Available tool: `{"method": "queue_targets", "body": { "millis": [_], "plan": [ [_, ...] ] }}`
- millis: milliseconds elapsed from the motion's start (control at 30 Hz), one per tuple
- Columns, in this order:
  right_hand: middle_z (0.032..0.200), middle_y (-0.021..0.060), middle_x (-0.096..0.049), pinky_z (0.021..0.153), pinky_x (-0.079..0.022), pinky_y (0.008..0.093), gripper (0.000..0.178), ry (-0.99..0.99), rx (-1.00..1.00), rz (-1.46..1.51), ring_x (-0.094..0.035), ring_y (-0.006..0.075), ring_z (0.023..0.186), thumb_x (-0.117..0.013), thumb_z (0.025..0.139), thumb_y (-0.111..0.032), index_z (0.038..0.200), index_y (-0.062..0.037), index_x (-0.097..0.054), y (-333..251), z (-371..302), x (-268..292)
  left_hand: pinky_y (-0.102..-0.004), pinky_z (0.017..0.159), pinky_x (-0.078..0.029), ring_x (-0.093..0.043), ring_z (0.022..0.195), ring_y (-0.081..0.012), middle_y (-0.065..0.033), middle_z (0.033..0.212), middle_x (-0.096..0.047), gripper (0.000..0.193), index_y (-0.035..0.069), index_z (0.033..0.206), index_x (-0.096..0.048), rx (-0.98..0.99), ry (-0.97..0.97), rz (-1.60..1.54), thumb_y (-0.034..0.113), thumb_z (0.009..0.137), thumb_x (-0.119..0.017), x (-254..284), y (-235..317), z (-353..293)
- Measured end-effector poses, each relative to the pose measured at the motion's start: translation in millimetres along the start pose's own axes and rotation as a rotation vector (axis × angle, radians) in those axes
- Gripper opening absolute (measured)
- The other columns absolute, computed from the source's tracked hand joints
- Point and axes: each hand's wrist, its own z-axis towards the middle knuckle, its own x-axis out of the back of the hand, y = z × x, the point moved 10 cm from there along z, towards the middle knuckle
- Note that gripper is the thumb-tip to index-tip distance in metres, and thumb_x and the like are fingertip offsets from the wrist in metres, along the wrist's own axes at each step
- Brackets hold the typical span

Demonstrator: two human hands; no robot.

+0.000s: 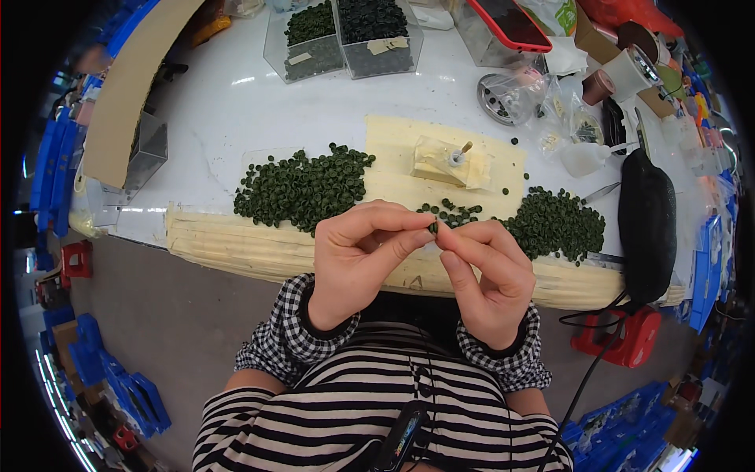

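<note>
Tabletop (212, 102) below, left fingers (405, 245) pinch one green piece (433, 227) beside right fingers' (464, 241) unclear grip.

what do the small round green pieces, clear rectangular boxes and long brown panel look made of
Green pieces: possibly plastic or coated metal; faint sheen.
Clear boxes: likely glossy plastic; contents show through.
Brown panel: apparently matt cardboard; dull tan face.

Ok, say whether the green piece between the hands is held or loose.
Held. The left hand pinches the green piece between thumb and forefinger; the right hand has a fingertip at it.
</note>
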Motion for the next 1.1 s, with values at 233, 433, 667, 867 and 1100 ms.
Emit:
{"method": "queue_targets", "body": {
  "millis": [233,433,667,867,1100],
  "plan": [
    [0.088,0.0092,-0.065,0.061,-0.047,0.0243,0.030,-0.014,0.029,-0.047,-0.059,0.0154,0.072,-0.068,0.080,0.008,0.109,0.0001,-0.071,-4.9,1.5,0.4,-0.0237,0.077,-0.054,-0.067,0.089,-0.0155,-0.0123,0.097,-0.069,0.019,-0.005,0.103,-0.069,0.056,-0.006,-0.077,-0.009,0.085,-0.066,-1.8,-3.6,-1.6],
    [0.086,0.0081,-0.064,0.060,-0.046,0.0254,0.031,-0.003,0.103,-0.086,-0.058,0.0168,0.070,-0.072,0.078,0.007,0.108,-0.0008,-0.072,-8.6,-0.2,0.1,-0.0246,0.079,-0.055,-0.067,0.092,-0.0169,-0.0134,0.098,-0.069,0.017,-0.005,0.101,-0.069,0.050,-0.006,-0.093,-0.010,0.085,-0.065,-3.6,-3.7,-3.4],
    [0.085,0.0073,-0.064,0.060,-0.046,0.0262,0.031,-0.016,0.113,-0.115,-0.058,0.0171,0.070,-0.073,0.078,0.006,0.108,-0.0022,-0.072,-9.4,-1.1,0.2,-0.0249,0.079,-0.055,-0.067,0.091,-0.0166,-0.0134,0.099,-0.069,0.017,-0.004,0.101,-0.070,0.060,0.000,-0.051,-0.010,0.085,-0.066,-3.4,-6.1,-5.9],
    [0.085,0.0072,-0.064,0.059,-0.046,0.0257,0.032,-0.020,0.098,-0.100,-0.058,0.0169,0.070,-0.072,0.078,0.006,0.108,-0.0023,-0.072,-6.9,-1.4,-0.5,-0.0248,0.079,-0.054,-0.067,0.091,-0.0161,-0.0130,0.099,-0.069,0.018,-0.004,0.101,-0.070,0.038,0.008,-0.046,-0.010,0.084,-0.066,-2.5,-6.5,-7.0],
    [0.086,0.0081,-0.064,0.058,-0.046,0.0247,0.030,-0.021,0.085,-0.059,-0.058,0.0158,0.070,-0.071,0.079,0.007,0.108,-0.0010,-0.071,-6.1,-0.5,-0.6,-0.0229,0.075,-0.053,-0.066,0.088,-0.0145,-0.0116,0.097,-0.068,0.019,-0.003,0.101,-0.070,0.010,0.003,-0.027,-0.010,0.084,-0.067,-1.7,-4.2,-6.1]
  ]
}}
